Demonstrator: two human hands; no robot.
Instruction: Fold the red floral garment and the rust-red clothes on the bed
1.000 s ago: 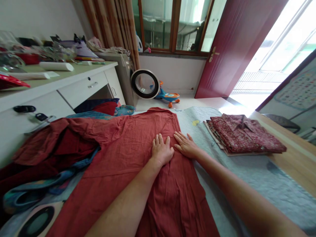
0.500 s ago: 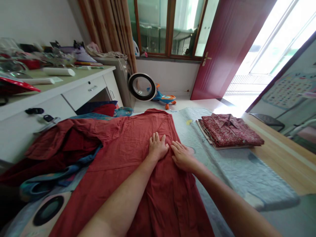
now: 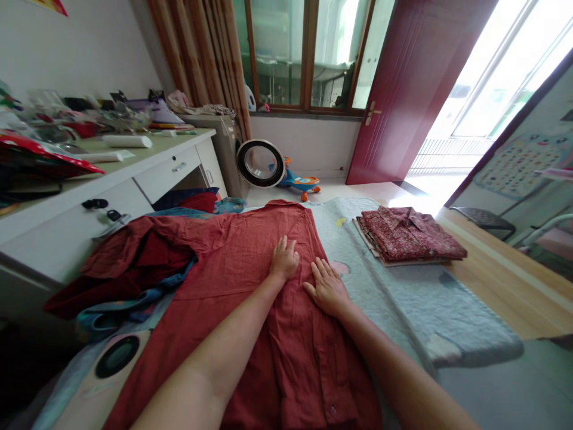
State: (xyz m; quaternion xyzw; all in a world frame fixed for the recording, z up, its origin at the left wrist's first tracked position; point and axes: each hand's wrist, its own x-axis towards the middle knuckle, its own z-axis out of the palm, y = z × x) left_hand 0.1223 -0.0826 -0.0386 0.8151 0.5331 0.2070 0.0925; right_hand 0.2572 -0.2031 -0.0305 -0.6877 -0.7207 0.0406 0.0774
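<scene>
Bedding came first in size — a pale grey-green quilted blanket (image 3: 394,304) covered the work surface, giving a soft flat bed for cloth. Spread across it lay the rust-red cotton shirt (image 3: 233,269), front placket up and buttons showing near the lower edge, so that its length ran away from the person and could be pressed flat. Left of it sat a heap of dark red and blue garments (image 3: 129,269), bunched beside the white drawer unit (image 3: 165,173); right of it, well apart, a folded stack of red patterned shirts (image 3: 407,239) lay squared off. The left hand (image 3: 283,260) rested palm down on the shirt, fingers together and extended, gripping nothing. The right hand (image 3: 326,285) lay flat too, fingers slightly spread, just beside the placket — holding nothing, only pressing. Against half a second earlier, the right hand had drawn back toward the person while the left stayed further up.
</scene>
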